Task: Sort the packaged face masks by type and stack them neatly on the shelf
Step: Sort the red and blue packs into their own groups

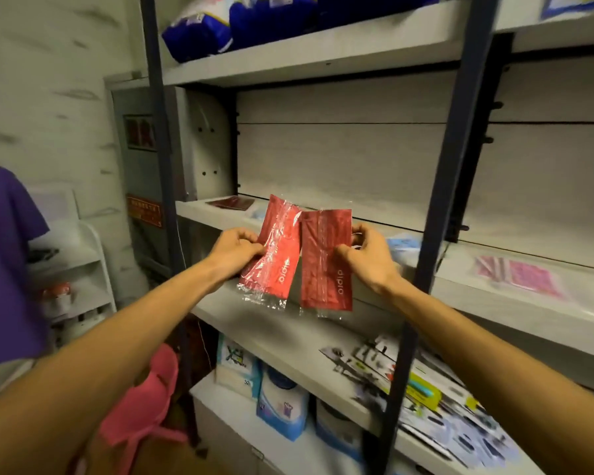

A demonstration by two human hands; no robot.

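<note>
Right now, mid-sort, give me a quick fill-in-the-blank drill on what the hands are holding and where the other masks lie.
1. Each hand holds one packaged mask coloured ____.
2. The left hand grips the lighter red pack; the darker red pack is in the ____ hand.
3. The pink pack lies on the middle shelf, to the ____ of the hands.

Missing words: red; right; right

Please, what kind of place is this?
Probably a shop stockroom or pharmacy storage. Metal shelves carry packaged goods: blue bulk packs above and boxed items below, and masks in wrappers such as the pink mask pack.
</note>
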